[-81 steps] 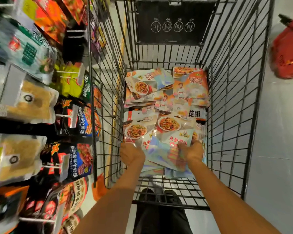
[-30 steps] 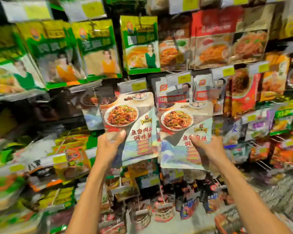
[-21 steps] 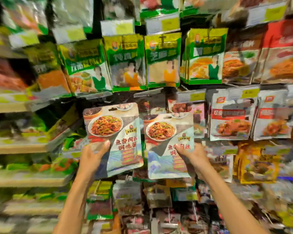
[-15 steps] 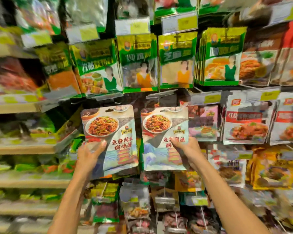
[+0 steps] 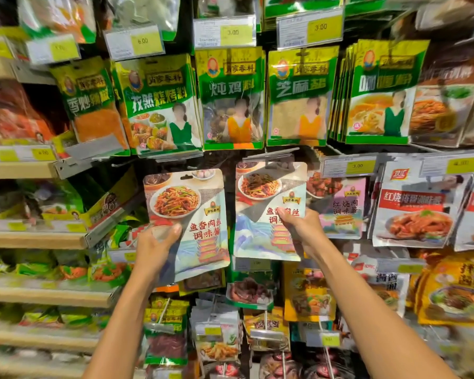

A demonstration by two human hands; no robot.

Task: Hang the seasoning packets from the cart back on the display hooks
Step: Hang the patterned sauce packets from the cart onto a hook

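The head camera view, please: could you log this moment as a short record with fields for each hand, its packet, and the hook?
left hand: grips the left packet by its lower left edge
right hand: grips the right packet by its right side
left packet: upright, hang hole visible at top, not on a hook
right packet: top raised to the empty hook tag; whether it is threaded cannot be told
neighbour to the right: pink-fronted packet under a 3.00 price label

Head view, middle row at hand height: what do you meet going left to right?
Left hand → left packet → right packet → right hand → pink packet → red-and-white packet.
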